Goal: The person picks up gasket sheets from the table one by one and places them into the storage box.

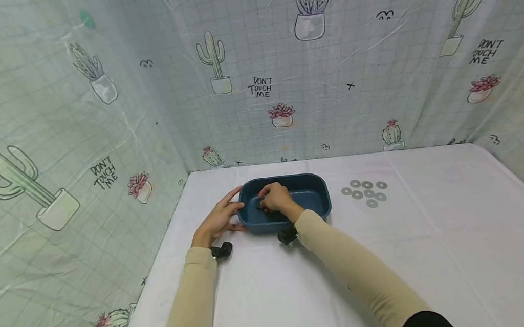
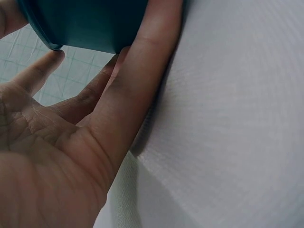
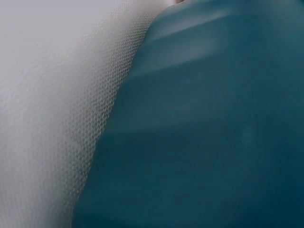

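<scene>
A dark blue, rounded rectangular box (image 1: 311, 198) stands on the white table. My left hand (image 1: 220, 218) is at its left end, fingers spread and fairly straight, with fingertips against the rim and outer wall. The left wrist view shows the same hand (image 2: 95, 109) close beside the box's wall (image 2: 90, 23). My right hand (image 1: 277, 198) reaches down inside the box's left half. Its fingers are bent together around a small greyish piece (image 1: 260, 203), mostly hidden by the hand. Only the box's outer side (image 3: 199, 118) and the tablecloth fill most of the right wrist view.
Several flat grey rings (image 1: 368, 194), like washers, lie in a loose group to the right of the box. White cloth (image 1: 435, 252) covers the table. Behind and to the left hangs a curtain (image 1: 243, 47) printed with cacti.
</scene>
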Motion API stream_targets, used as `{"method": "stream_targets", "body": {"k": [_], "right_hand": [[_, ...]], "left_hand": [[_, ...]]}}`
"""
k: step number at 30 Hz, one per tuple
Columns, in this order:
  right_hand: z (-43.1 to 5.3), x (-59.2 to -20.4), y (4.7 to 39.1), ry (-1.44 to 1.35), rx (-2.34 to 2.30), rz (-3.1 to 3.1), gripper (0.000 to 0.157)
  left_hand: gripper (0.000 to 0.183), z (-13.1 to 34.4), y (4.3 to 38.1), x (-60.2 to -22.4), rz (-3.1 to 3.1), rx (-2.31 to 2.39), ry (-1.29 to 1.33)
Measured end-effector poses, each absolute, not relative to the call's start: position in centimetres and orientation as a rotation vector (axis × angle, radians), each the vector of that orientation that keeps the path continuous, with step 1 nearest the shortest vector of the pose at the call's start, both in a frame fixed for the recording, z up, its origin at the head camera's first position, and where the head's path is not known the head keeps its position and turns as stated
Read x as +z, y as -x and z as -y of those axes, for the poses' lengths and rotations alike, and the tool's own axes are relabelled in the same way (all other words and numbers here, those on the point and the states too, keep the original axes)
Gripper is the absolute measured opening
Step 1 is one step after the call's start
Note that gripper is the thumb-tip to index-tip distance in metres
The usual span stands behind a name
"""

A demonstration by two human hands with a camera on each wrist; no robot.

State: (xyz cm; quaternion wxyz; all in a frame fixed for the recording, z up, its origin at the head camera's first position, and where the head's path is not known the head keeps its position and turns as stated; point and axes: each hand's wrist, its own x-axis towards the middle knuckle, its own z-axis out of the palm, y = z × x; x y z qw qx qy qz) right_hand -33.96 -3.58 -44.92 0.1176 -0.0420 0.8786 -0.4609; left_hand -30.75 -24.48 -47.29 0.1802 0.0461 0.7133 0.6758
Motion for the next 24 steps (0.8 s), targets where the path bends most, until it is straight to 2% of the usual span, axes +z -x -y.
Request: {"method": "stream_targets", "body": {"k": [11,24], "right_hand": [[3.5,-44.94,33.93,0.137,-1.245,-2.625,0.008],[3.64,-45.39,33.85,0.148,-1.226,-2.695,0.004]], "left_hand": [[0.06,24.47,30.74,-47.26,-2.023,1.907,-0.123],[0.06,24.41,30.57,-47.17,-2.032,1.904,-0.113]]}}
